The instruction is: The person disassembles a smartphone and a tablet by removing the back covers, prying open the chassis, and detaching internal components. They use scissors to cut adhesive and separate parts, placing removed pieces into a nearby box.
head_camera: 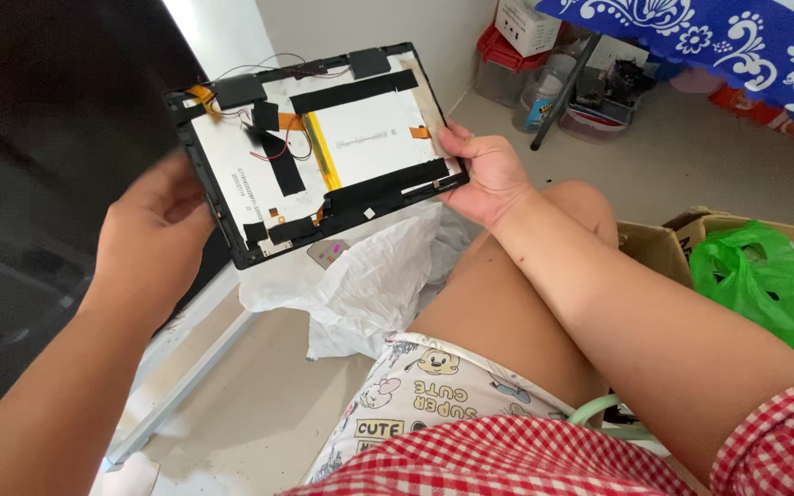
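An opened tablet (360,129) with its back cover off is held up in front of me, showing a white battery pack, black tape strips, orange flex cables and thin wires. My right hand (487,174) grips its right edge, thumb on the inner face. My left hand (153,234) is at the tablet's left edge, fingers curled behind the frame; the hand looks slightly blurred.
A crumpled white plastic bag (369,276) lies on the floor beside my bare knee. To the right stands a cardboard box (663,243) with a green plastic bag (769,285). Containers and a white box (530,23) sit by the far wall under a blue patterned cloth (737,41). A dark panel (48,184) fills the left.
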